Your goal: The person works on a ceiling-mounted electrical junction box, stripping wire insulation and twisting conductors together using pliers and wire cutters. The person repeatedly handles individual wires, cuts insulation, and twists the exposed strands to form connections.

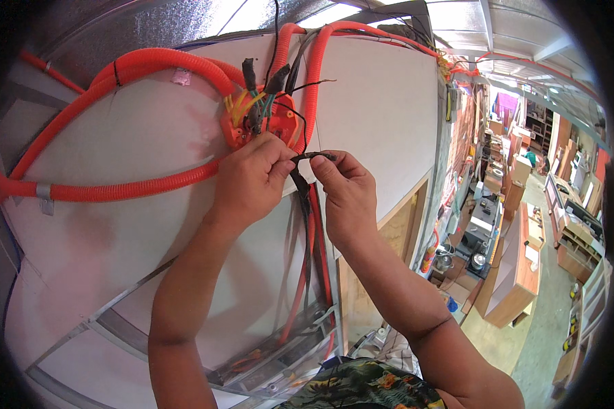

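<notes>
The left hand [252, 178] and right hand [346, 191] face each other, thumbs pressed to fingers, pinching a short black wire [307, 155] that lies between their fingertips. Just above the grip, an orange junction box [286, 124] opens outward; the left hand covers part of its lower edge. Yellow wires [239, 108] and taped black wire ends [278, 80] stick out of it, crowding the space above the fingers. An orange corrugated conduit [129, 189] runs in from the left, behind the left hand, and another [313, 88] bends down above the right. Dark cables [308, 235] hang below. Up and left of the grip, a small pinkish label [181, 76] sits on the pale panel [382, 102], its marks too small to read.
</notes>
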`<state>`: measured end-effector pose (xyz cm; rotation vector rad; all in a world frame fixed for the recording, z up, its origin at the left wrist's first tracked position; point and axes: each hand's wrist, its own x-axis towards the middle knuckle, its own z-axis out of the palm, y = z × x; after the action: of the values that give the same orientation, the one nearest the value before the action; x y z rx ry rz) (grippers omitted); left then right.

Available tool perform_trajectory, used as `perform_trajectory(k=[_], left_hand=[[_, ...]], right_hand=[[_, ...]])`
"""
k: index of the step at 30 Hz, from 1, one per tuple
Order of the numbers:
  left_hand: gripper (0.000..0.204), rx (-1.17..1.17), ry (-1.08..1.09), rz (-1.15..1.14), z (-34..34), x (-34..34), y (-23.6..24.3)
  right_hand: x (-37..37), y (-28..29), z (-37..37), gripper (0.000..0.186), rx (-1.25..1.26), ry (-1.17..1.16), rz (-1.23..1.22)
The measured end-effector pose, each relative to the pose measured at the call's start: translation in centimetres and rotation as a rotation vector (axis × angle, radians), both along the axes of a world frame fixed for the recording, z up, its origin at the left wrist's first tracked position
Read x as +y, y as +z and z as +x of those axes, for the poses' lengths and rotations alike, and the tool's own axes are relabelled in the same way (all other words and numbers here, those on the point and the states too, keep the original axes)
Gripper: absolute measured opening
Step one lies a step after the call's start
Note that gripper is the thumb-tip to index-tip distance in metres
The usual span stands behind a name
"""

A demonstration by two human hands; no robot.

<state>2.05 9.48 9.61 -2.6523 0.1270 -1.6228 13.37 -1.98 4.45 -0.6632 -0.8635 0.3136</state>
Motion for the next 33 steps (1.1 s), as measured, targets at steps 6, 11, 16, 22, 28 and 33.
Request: perform_trajectory(k=[6,11,16,22,28,33], left_hand=[[0.011,-0.071,-0.015,0.059,0.6,0.4,-0.7],[0.012,-0.098,-0.012,0.126,0.8,1.0,-1.0],[0.016,-0.151,0.014,0.236,1.2,1.3,-1.4],[0.019,-0.181,0.046,0.383,1.2,1.7,-1.7],[0.019,-0.231,-0.003,0.385,1.6,2.1,-1.7],[0.020,-0.217,0.020,0.362,1.5,1.9,-1.8]], right_hand=[[0.6,-0.3,0.1,0.014,0.005,0.011,0.025],[0.5,-0.3,0.2,0.011,0.044,0.023,-0.028],[0.8,-0.3,0.3,0.005,0.167,0.123,-0.039],[1.6,-0.5,0.6,0.004,0.202,0.218,0.028],[0.9,-0.5,0.0,0.005,0.166,0.138,0.035],[0.8,-0.4,-0.1,0.008,0.225,0.245,0.093]])
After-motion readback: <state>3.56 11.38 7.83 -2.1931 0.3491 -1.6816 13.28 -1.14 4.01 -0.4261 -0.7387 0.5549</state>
